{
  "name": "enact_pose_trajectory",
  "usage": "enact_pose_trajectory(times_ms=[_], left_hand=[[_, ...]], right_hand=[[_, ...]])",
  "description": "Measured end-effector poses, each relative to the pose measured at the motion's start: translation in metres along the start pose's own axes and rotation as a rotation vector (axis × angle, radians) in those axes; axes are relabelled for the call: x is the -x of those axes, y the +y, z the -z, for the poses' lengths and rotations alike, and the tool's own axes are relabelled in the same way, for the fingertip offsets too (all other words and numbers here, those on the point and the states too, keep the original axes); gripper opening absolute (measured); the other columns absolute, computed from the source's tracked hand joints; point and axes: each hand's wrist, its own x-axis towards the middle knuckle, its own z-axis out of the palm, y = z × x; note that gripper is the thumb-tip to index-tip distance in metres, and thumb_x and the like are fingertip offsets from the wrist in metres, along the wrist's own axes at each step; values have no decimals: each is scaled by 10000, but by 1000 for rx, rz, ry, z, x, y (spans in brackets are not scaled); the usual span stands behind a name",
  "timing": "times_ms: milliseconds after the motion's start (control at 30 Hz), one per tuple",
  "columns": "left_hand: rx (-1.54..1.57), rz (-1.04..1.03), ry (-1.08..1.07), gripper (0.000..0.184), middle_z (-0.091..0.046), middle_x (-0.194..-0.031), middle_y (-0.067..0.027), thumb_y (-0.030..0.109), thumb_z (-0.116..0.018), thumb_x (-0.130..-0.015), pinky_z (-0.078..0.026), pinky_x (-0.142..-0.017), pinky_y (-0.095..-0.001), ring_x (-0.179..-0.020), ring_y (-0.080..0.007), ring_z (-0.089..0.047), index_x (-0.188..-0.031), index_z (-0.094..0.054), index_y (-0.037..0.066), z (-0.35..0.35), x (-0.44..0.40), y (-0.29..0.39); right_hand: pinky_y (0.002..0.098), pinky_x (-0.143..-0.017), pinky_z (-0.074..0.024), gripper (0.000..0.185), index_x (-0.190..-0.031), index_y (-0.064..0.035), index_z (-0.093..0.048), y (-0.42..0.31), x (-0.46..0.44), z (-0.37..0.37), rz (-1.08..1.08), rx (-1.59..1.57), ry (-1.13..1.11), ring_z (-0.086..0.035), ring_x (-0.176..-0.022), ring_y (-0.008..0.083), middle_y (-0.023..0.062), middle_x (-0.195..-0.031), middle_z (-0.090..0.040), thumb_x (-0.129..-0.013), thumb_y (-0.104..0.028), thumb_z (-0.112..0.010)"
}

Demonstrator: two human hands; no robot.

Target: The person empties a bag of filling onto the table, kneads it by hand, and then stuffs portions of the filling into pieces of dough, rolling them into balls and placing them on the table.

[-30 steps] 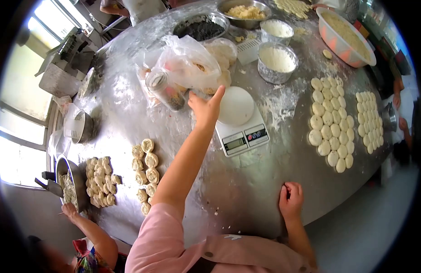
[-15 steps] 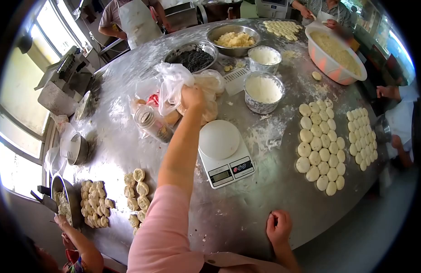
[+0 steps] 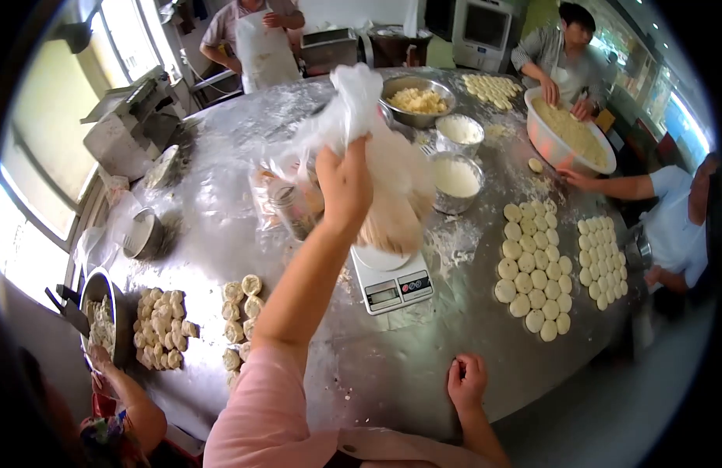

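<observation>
My left hand (image 3: 345, 183) is stretched forward, closed around the gathered upper part of a clear plastic bag (image 3: 400, 179). Something tan fills the bag's lower end, its kind unclear through the plastic. The bag hangs over a white digital kitchen scale (image 3: 374, 292) and hides most of its round pan; whether they touch I cannot tell. Just left of the bag a glass jar (image 3: 287, 207) leans beside another plastic bag (image 3: 267, 183). Loosely curled, my right hand (image 3: 468, 382) rests at the near table edge with nothing visible in it.
Rows of round dough pieces (image 3: 536, 269) lie on the steel table (image 3: 361, 347) at right, with filled dough pieces (image 3: 160, 331) at left. Bowls of flour (image 3: 454, 178) and yellow filling (image 3: 418, 101) stand behind. Co-workers surround the table; one works in a large tub (image 3: 568, 132).
My left hand has lifted the bag and brought it right, over the scale. My right hand stays by the table edge. A co-worker's hand at right now reaches toward the tub.
</observation>
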Motion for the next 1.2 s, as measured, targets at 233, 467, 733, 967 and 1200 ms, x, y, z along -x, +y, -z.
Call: enact_pose_trajectory(times_ms=[233, 467, 733, 967, 1200], left_hand=[[-118, 194, -200, 156, -603, -758, -14, 70, -489, -898, -440, -648, -287, -732, -99, -540, -885, -627, -1, 78, 154, 42], [-496, 148, -393, 178, -650, -864, -221, 91, -555, -844, -492, -695, -409, -823, -414, -630, -979, -663, 50, 141, 275, 35], [-938, 558, -516, 248, -651, -740, -205, 270, -609, -854, -493, -631, -429, -673, -346, -647, -863, -690, 35, 188, 332, 10], [-831, 310, -525, 335, -674, -754, -177, 381, -598, -861, -495, -635, -467, -683, -370, -649, -876, -706, 64, 199, 353, -11], [-845, 4, -470, 470, -580, -1235, -187, 397, -601, -834, -401, -978, -487, -1162, -393, -509, -1226, -600, 138, 195, 335, -2]], right_hand=[[378, -651, -495, 101, -895, -29, -605, 14, 17, -4, -98, -16, -60, -603, -737, 305, 141, -866, -594, -813, -71, -647], [357, -662, -504, 152, -952, -46, -618, 18, -33, -40, -57, -110, -137, -632, -739, 257, 122, -846, -611, -824, -108, -675], [369, -773, -498, 216, -978, -80, -644, -28, -82, -117, 4, -365, -388, -608, -868, 286, 113, -963, -627, -766, -110, -678], [504, -987, -376, 443, -1135, -141, -616, -57, -123, -154, 566, 277, -130, -457, -1200, 353, 86, -1231, -531, -718, -234, -735], [665, -1073, -203, 693, -1283, -290, -563, -87, -154, -185, 502, 446, -457, -175, -1395, 442, 94, -1487, -304, -642, -402, -799]])
